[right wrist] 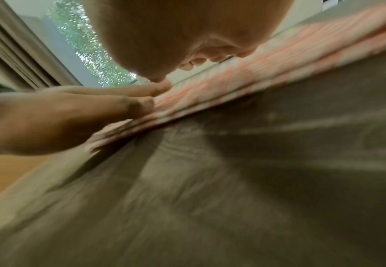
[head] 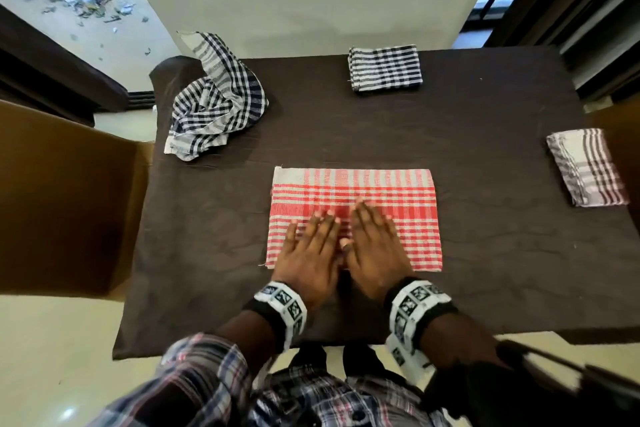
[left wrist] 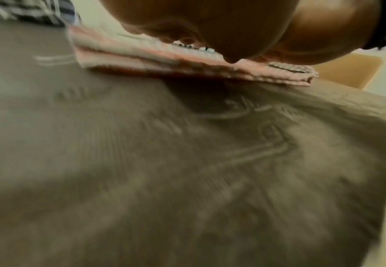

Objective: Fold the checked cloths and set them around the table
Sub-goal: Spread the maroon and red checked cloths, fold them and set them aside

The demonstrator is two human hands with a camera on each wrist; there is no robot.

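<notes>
A red and white checked cloth (head: 381,191) lies folded into a flat rectangle on the dark brown table cover (head: 485,253), near the front middle. Both hands rest palm down on its near half, side by side. My left hand (head: 313,243) and my right hand (head: 375,239) have straight fingers pressing the cloth flat. The left wrist view shows the cloth's layered edge (left wrist: 187,66) under the palm. In the right wrist view the cloth edge (right wrist: 256,88) runs diagonally, with the left hand's fingers (right wrist: 128,94) lying on it.
A crumpled black and white checked cloth (head: 218,100) lies at the back left corner. A folded black checked cloth (head: 384,68) sits at the back edge, and a folded brown checked cloth (head: 587,166) at the right edge. A brown chair back (head: 65,198) stands left.
</notes>
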